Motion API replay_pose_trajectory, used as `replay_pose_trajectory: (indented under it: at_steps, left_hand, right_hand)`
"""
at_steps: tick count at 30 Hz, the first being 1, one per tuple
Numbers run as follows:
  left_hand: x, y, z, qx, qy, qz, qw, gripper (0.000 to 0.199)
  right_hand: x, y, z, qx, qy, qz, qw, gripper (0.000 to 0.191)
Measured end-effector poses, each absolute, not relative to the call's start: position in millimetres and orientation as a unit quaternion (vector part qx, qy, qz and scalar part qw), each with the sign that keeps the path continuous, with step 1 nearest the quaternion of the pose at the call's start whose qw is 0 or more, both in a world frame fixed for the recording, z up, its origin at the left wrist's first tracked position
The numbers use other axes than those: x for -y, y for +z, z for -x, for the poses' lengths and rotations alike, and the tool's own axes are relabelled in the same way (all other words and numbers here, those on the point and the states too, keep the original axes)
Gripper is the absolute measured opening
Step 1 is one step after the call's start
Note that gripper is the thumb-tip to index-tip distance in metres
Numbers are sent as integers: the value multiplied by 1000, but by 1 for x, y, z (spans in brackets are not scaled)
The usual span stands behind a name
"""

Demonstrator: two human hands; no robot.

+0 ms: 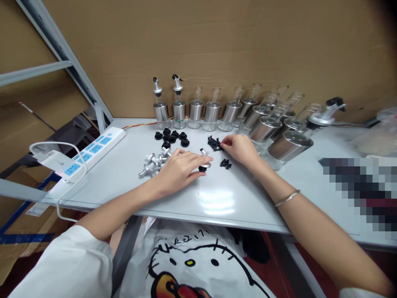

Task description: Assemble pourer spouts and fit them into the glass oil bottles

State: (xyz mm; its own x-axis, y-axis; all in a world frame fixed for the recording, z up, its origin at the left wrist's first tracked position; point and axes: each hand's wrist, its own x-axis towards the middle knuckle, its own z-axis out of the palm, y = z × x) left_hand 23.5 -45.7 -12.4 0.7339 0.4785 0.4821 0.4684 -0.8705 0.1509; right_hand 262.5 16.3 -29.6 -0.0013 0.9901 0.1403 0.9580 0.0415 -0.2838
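My left hand (178, 170) is closed, thumb and fingers pinching a bottle pourer (203, 167) with a silver top and a ribbed black stopper. Just left of it lies a pile of silver pourer spouts (152, 163), partly hidden by the hand. My right hand (241, 148) reaches to a small heap of black flaps (213, 142), its thumb and fingertips pinched on a flap at the heap's right edge. Several tiny black caps (226, 164) lie just in front of the heap. Black rubber stoppers (172, 137) are grouped behind the spouts.
Glass bottles with steel sleeves (212, 111) line the back of the grey table (186, 207) and curve forward on the right. Two at the left (178, 109) and one at front right (290, 145) carry pourers. A white power strip (94, 153) with a cable lies left.
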Motion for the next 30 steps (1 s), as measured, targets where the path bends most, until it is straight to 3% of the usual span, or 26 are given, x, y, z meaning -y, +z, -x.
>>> replay_pose_trajectory:
  at_steps: [16,21,23,27,30]
  left_hand:
    - [45,-14,-25,-233,255,-938,-21,21]
    - [47,-14,-25,-248,263,-932,17,31]
    - [48,-15,-25,-271,290,-917,44,41]
    - [49,-16,-26,-310,342,-881,106,68]
    - [48,-16,-27,-321,342,-875,119,83]
  right_hand:
    - [-19,-34,-263,711,79,673,185,13]
    - [-14,-27,-260,728,97,641,223,8]
    - [-5,-20,-256,734,109,613,272,6]
    - [20,-9,-243,749,111,474,450,6]
    - [36,-4,-234,774,53,396,491,7]
